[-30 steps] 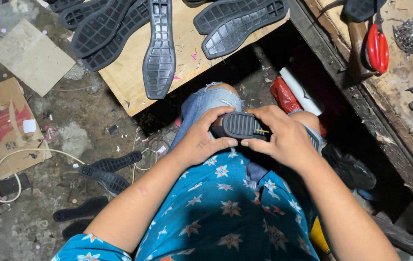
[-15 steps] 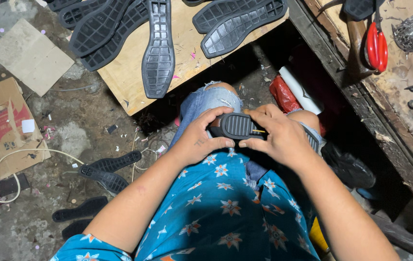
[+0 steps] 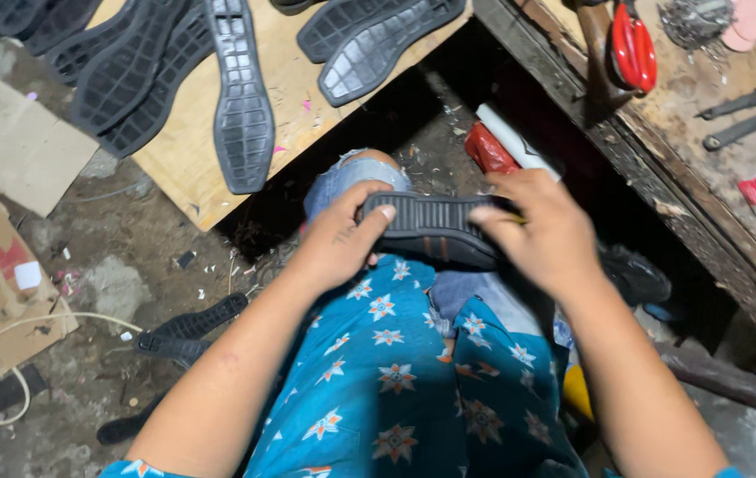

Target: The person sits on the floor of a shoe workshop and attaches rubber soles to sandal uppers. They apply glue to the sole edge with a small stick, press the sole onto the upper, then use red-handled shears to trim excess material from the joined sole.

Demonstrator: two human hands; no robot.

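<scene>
Two hands (image 3: 449,243), one held sole (image 3: 435,228) — two pliers (image 3: 741,113), two cardboard pieces (image 3: 15,155)

One head-worn camera looks steeply down, close over the lap; floor left, workbench (image 3: 661,195) right.

Both forearms reach forward over the lap, left hand (image 3: 338,243) curled in a grip, right hand (image 3: 542,232) knuckles up.
</scene>
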